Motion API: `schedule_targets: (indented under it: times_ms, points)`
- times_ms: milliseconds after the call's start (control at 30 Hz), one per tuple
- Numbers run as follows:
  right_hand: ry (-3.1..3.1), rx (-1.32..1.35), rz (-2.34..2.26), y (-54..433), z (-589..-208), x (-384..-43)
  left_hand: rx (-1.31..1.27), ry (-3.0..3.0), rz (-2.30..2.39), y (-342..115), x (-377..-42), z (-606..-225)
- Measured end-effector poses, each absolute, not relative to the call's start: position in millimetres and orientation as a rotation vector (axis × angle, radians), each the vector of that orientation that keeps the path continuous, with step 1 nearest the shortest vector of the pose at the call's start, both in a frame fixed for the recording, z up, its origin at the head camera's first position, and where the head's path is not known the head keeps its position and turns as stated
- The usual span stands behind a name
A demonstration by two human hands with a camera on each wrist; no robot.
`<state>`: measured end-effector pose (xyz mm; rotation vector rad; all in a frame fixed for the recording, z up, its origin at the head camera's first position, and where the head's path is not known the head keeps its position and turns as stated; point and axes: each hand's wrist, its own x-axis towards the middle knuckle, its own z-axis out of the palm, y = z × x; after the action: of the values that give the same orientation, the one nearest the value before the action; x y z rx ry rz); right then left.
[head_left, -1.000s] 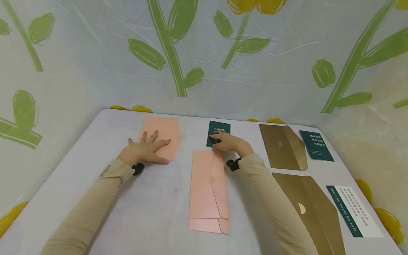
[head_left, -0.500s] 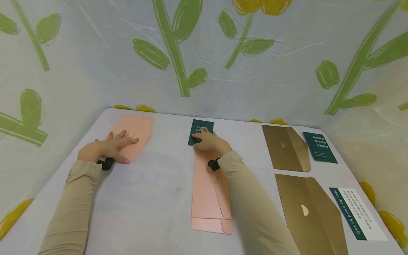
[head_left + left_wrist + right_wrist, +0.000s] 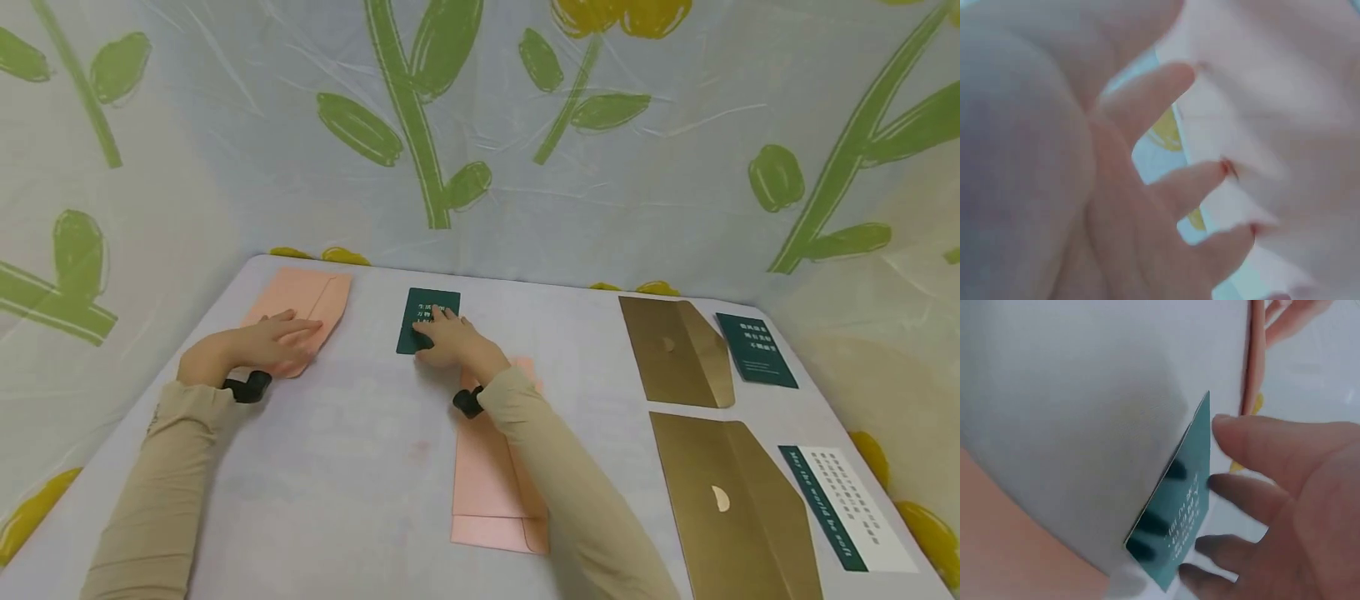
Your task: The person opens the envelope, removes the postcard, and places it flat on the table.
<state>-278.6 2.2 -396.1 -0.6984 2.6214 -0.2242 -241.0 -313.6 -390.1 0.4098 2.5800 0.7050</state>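
Note:
At the back left of the table lies a pink envelope (image 3: 303, 292). My left hand (image 3: 247, 346) is over its near part with outstretched fingers; in the left wrist view the fingertips (image 3: 1235, 240) meet the envelope's surface. Right of it, a dark green card (image 3: 433, 297) with white lettering lies flat near the table's back edge. My right hand (image 3: 453, 342) reaches over this card, fingers spread and relaxed; from the right wrist the fingertips (image 3: 1210, 550) are right at the card's face. Under my right forearm lie two stacked long pink envelopes (image 3: 480, 483), partly hidden by the sleeve.
Two gold-brown envelopes lie at the right, a smaller one (image 3: 660, 354) behind a larger one (image 3: 712, 467). Beside them are another green card (image 3: 757, 350) and a white card with a green strip (image 3: 847, 500). A flower-patterned sheet (image 3: 262, 125) hangs behind the white table.
My left hand has slid the pink envelope leftward, toward the table's back left corner. My right hand has moved the green card left, away from above the long pink envelopes.

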Motion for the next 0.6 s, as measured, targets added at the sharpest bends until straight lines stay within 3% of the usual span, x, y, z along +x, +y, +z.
schedule_targets:
  times_ms: [600]
  points:
    - [2.633,-0.737,-0.253,-44.1,-404.6,-254.2,0.364,2.652,0.525,-328.9,-246.4,-402.5]
